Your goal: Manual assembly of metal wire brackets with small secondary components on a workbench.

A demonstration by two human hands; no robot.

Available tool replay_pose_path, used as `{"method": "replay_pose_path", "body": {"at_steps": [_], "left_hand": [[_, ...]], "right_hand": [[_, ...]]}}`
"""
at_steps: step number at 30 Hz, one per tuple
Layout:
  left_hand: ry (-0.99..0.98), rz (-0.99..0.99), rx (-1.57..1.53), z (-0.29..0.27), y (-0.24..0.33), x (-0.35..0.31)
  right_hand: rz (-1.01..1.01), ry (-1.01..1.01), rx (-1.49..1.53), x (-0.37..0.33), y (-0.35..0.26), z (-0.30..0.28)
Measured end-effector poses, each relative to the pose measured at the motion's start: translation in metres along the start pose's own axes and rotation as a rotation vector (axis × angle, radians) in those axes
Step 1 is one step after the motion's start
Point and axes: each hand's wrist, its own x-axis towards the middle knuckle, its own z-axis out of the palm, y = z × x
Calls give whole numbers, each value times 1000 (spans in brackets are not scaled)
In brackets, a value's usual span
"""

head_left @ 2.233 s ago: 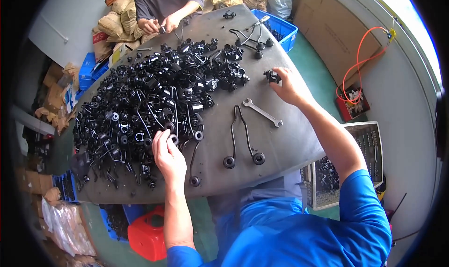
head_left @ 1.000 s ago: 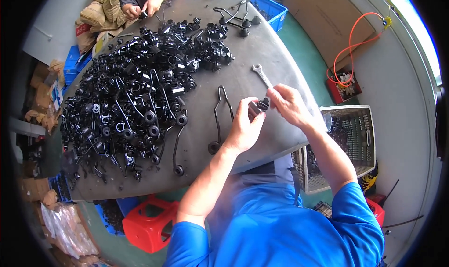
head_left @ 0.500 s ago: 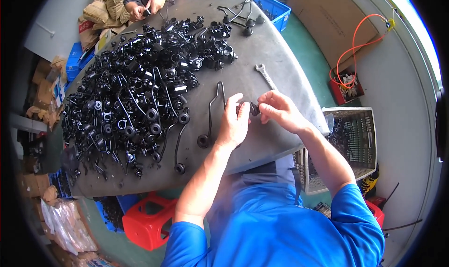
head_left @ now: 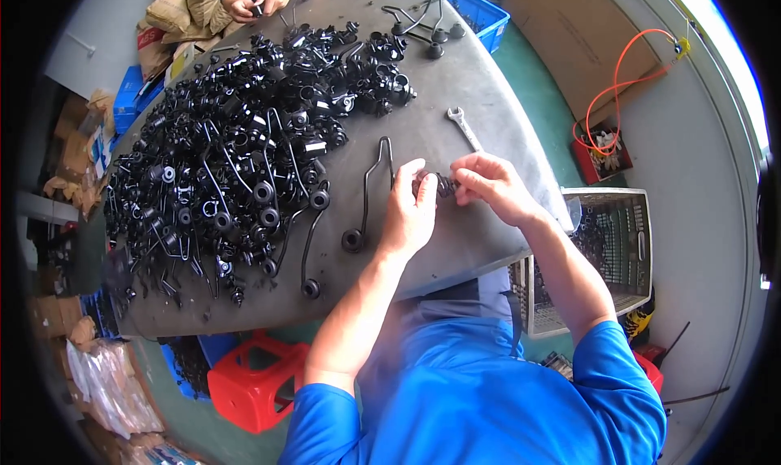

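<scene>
A small black metal part with rounded pieces, perhaps a clamp, is held above the near right of the grey table. My left hand is closed round its left side, and its fingers hide much of the part. My right hand pinches its right end between thumb and fingers. A bent black rod with a round bushing lies beside my left hand, partly covered by it. Just beyond my right hand lies a silver wrench.
A big heap of black clamps and bent rods covers the table's left and middle. Another person's hands work at the far edge. A grey crate stands at the right, a red stool below left, a blue bin at the far right.
My right-hand fingers have shifted slightly at the part's end. My left hand keeps its grip. The whole view has moved a little.
</scene>
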Motion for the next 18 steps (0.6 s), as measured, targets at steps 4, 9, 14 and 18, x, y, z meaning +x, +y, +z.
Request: {"method": "replay_pose_path", "body": {"at_steps": [4, 9, 14, 18], "left_hand": [[13, 23, 69, -1, -4, -1], [58, 186, 256, 8, -3, 2], [109, 294, 383, 7, 11, 5], [61, 327, 333, -1, 22, 1]], "right_hand": [[119, -29, -131, -2, 8, 1], [-428, 151, -950, -8, 9, 6], [-640, 207, -1037, -19, 3, 16], [-593, 66, -838, -22, -13, 31]]}}
